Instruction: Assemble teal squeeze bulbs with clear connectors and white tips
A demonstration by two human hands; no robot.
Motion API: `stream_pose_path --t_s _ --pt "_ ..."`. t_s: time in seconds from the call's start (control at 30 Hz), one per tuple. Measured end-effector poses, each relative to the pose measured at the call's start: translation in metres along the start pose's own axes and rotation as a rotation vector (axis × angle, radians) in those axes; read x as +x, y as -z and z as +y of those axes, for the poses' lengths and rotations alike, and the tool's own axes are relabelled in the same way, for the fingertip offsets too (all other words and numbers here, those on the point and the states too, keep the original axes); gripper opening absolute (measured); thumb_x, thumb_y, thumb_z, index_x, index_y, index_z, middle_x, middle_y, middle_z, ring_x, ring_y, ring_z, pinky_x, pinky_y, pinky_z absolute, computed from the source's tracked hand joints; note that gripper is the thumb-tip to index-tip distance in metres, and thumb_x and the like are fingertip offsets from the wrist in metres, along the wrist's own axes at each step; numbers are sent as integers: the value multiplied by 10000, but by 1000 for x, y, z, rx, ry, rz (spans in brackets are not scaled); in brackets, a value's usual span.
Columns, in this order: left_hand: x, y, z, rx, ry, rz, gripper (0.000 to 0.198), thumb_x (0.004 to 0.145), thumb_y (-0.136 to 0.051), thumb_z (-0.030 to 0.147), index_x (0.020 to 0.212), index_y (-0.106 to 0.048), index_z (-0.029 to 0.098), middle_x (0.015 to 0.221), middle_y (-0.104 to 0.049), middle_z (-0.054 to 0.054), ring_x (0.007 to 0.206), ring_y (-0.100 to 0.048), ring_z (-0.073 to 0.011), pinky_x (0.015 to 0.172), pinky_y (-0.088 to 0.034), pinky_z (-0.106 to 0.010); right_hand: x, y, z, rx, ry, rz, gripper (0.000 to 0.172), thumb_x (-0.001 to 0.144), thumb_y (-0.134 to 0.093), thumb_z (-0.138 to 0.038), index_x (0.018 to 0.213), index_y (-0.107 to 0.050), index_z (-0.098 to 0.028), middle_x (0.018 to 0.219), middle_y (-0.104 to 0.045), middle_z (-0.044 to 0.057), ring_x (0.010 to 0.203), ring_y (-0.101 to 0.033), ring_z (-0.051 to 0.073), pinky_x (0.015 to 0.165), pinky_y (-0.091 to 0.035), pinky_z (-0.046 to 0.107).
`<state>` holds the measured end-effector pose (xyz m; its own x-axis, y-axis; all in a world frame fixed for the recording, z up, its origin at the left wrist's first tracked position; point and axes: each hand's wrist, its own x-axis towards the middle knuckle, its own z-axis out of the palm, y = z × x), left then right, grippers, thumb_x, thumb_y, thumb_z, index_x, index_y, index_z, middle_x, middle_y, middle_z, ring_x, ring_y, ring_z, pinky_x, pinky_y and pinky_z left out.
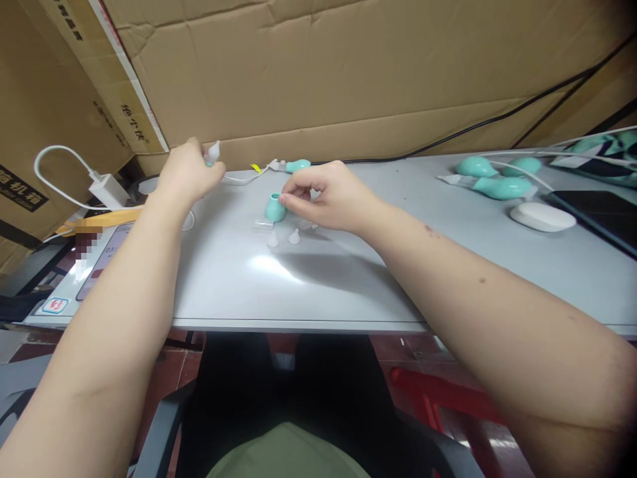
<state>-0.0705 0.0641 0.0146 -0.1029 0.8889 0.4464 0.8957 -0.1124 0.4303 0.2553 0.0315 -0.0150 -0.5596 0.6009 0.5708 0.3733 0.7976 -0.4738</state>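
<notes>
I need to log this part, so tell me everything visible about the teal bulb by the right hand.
The teal bulb is small, rounded and looks like soft rubber, matte, with an open neck facing up. It stands upright on the grey table, apart from the finished bulbs at far right. The right hand has its fingertips at its upper right side. Small clear tips lie just in front of it.
</notes>
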Motion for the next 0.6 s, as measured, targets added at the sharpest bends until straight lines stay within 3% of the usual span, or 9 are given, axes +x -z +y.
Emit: stream_pose_path --t_s 0.07,0.13,0.23,0.3,0.43,0.5,0.6 --pt "-1 -7 4 -47 -124 -6 328 909 -872 489 1085 -755 238 861 -758 -39 979 -729 -283 912 -530 -479 1 -1 2 25 -23 16 134 1026 -785 -235 892 -789 -237 776 -752 10 715 -629 187 741 -511 375" --pt "-7 -13 15 -68 -267 -19 304 896 -853 432 1102 -761 228 986 -816 -69 958 -739 -282 914 -550 -469 2 -3 4 92 -75 74 90 1058 -861 -327 1066 -832 -242 898 -807 25 754 -670 195 771 -558 381" --pt "-22 -19 39 -146 -488 -113 285 993 -746 463 1150 -773 226 1018 -823 -70 956 -741 -267 919 -565 -427 5 -6 9 238 -159 166 550 1052 -983 -616 1430 -779 -273 1113 -842 47 808 -732 197 770 -613 371" --pt "-32 -21 53 -155 -596 -159 299 1052 -697 512 1130 -775 234 995 -811 -64 948 -736 -264 920 -568 -420 6 -8 10 302 -185 197 753 1001 -1004 -780 1503 -724 -292 1126 -813 42 848 -767 209 763 -630 363" --pt "-43 -22 69 -106 -678 -133 284 1085 -701 520 1046 -764 246 974 -781 -70 1017 -756 -303 1010 -579 -468 7 -10 3 322 -189 233 630 977 -1005 -819 1204 -742 -293 1032 -760 37 929 -774 251 795 -641 389" --pt "-42 -19 71 -79 -667 -123 282 1080 -721 506 991 -747 240 939 -758 -68 1005 -748 -307 1024 -577 -481 7 -9 -3 385 -193 192 594 980 -1019 -788 1034 -701 -289 975 -767 42 896 -739 244 786 -635 398" --pt "-41 -14 69 -100 -657 -199 337 1087 -756 531 933 -723 233 889 -732 -49 939 -724 -276 979 -579 -451 6 -7 -12 569 -223 131 624 960 -1041 -797 956 -675 -292 891 -776 32 787 -693 208 721 -613 379"
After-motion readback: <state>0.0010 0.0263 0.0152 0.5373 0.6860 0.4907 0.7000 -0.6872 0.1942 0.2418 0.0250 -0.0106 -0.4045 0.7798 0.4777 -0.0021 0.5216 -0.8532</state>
